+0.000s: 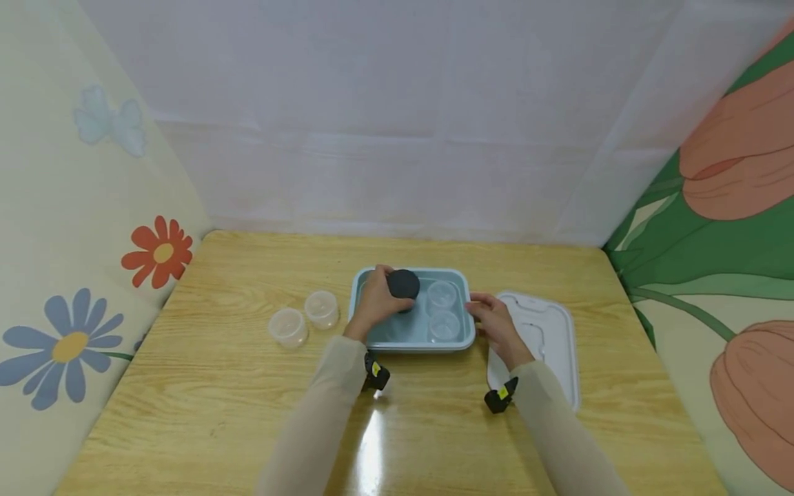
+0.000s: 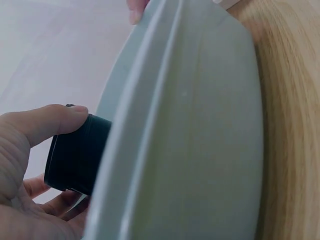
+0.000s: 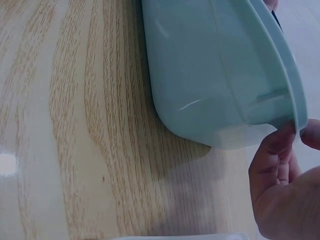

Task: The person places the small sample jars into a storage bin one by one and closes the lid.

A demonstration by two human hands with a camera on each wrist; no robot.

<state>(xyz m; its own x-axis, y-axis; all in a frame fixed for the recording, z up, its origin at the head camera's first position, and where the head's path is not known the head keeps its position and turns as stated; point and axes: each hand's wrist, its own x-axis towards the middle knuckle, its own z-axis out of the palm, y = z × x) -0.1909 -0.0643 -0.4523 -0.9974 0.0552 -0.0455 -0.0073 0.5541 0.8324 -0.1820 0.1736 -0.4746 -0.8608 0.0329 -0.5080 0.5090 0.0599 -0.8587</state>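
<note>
A light blue-green plastic tub (image 1: 391, 337) stands mid-table. My left hand (image 1: 375, 303) reaches over its left side and grips a black, round, short cylinder (image 1: 404, 282) between thumb and fingers. In the left wrist view the black cylinder (image 2: 75, 155) shows partly behind the tub's rim, thumb on top edge and fingers beneath. Two clear round plastic cups (image 1: 442, 295) sit in the tub's right half, one behind the other. At the right end my right hand (image 1: 496, 324) pinches the tub's rim (image 3: 297, 100) between thumb and fingers.
Two more clear plastic cups (image 1: 288, 326) stand on the wooden table (image 1: 217, 399) left of the tub. A white lid (image 1: 561, 344) with a moulded top lies at the right, partly under my right forearm. White cloth (image 1: 397, 172) hangs behind the table.
</note>
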